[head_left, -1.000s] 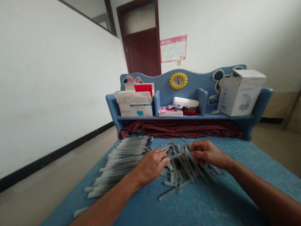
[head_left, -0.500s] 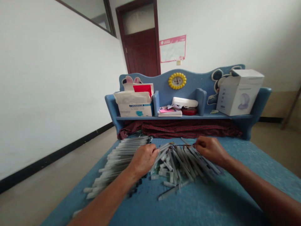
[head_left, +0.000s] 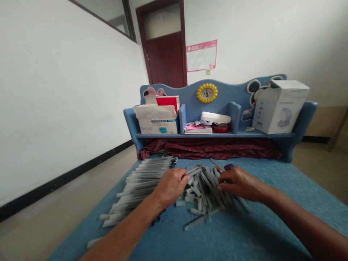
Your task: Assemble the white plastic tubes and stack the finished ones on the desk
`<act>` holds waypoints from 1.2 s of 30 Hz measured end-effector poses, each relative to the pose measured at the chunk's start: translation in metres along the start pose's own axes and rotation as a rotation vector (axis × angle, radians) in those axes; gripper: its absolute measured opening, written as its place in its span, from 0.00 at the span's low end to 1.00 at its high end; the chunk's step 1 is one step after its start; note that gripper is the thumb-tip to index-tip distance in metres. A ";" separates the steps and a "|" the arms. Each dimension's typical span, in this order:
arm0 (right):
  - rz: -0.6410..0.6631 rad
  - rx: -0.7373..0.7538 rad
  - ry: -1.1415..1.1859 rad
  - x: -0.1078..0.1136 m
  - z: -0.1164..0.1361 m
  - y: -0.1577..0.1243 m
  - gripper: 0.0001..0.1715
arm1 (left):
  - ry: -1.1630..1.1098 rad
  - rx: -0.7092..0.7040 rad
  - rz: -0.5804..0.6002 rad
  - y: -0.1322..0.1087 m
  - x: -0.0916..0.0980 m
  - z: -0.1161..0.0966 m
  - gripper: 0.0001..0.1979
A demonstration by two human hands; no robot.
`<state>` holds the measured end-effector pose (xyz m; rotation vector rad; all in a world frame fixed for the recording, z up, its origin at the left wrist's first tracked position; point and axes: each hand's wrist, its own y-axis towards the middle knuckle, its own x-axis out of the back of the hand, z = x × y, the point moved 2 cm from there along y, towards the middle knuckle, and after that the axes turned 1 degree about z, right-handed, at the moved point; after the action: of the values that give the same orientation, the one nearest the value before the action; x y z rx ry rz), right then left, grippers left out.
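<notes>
My left hand is closed, its thumb and forefinger pinched at a translucent pen barrel on the left side of a loose heap. Over the right side of that heap, my right hand has its fingertips pressed together among the pen barrels; whether one is between them I cannot make out. Short clear pen caps lie in the heap's lower left. A long row of frosted pens with dark ends lies side by side left of my left hand, partly hidden by my forearm.
The blue table carries a back shelf. On it stand a mask box, a stack of papers, a red round case and a white carton. Checked cloth is bunched under the shelf. A yellow clock hangs above.
My right hand has come down and slightly left onto the heap, away from the thin dark rod at its fingertips before. My left hand stays by the heap, a little lower.
</notes>
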<state>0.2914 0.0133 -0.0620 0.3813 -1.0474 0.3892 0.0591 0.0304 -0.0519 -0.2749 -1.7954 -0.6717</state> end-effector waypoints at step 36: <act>-0.121 0.202 -0.328 0.023 0.042 -0.013 0.12 | -0.215 -0.186 0.254 -0.010 0.037 -0.034 0.11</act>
<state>0.2758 -0.0150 -0.0245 0.7030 -1.3012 0.3311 0.0692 -0.0020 -0.0140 -0.7111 -1.8608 -0.6462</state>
